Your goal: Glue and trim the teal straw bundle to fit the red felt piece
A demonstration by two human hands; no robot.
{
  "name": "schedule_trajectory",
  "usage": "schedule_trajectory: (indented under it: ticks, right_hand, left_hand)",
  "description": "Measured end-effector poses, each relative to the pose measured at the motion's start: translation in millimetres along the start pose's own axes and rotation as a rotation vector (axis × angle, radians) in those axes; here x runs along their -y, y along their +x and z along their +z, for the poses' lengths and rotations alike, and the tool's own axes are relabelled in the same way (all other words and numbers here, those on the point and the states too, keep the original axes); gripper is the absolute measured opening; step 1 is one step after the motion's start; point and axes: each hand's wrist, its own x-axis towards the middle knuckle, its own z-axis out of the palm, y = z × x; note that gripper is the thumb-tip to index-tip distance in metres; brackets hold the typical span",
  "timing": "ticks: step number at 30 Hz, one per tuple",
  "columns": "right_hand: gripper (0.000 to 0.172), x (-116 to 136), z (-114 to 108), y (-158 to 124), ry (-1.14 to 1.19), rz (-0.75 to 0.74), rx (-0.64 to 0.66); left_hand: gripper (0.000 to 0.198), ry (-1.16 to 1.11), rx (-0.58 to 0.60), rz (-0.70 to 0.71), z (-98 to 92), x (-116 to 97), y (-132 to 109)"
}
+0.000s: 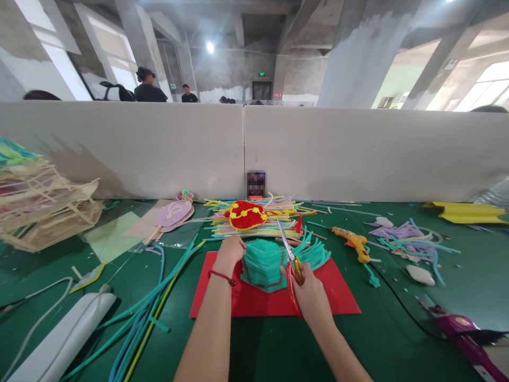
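My left hand (230, 250) is closed on the left edge of a teal fan-shaped piece (263, 263) made of pipe cleaners. That piece lies on a red sheet (338, 297) on the green table. My right hand (309, 289) grips red-and-yellow-handled scissors (289, 260), whose blades point up and away over the right side of the teal piece. Loose teal strands (316, 253) stick out to the right of the blades.
A pile of coloured pipe cleaners with a red fan (246, 214) lies behind the sheet. A yellow glue gun (353, 243) lies right, a purple fan (173, 214) left. Long teal strands (151, 305), a white strip (63, 339) and wooden frames (43, 212) fill the left. A white partition (358, 154) stands behind.
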Motion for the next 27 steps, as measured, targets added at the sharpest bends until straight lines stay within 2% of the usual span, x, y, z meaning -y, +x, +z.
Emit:
schedule_trajectory:
  ticks: [4, 9, 14, 17, 19, 23, 27]
  right_hand:
    - [0.024, -1.2, 0.0, 0.3, 0.022, 0.003, -0.001]
    - [0.027, -2.8, 1.3, 0.6, 0.08, -0.002, -0.006]
    - [0.028, -14.4, -10.9, 9.4, 0.066, -0.001, -0.127]
    - [0.033, -26.5, -27.5, 19.9, -0.044, 0.099, -0.239]
    - [0.037, -36.5, -38.3, 27.4, -0.099, 0.18, -0.265]
    - [0.043, -58.3, -51.7, 40.1, -0.212, 0.287, -0.218]
    - [0.044, -71.8, -52.0, 46.5, -0.286, 0.288, -0.194]
  left_hand:
    - [0.02, -0.02, 0.053, 0.023, -10.7, -6.9, -7.1]
    - [0.018, -0.041, 0.054, 0.049, -17.6, -14.0, -11.3]
    - [0.02, -0.057, 0.025, 0.096, -22.0, -16.4, -15.2]
    - [0.02, -0.068, -0.003, 0.134, -26.3, -18.5, -19.2]
    - [0.02, -0.079, -0.037, 0.173, -29.7, -22.6, -22.2]
    - [0.018, -0.109, -0.134, 0.272, -35.6, -37.8, -30.6]
    - [0.02, -0.12, -0.2, 0.332, -38.5, -51.1, -41.4]
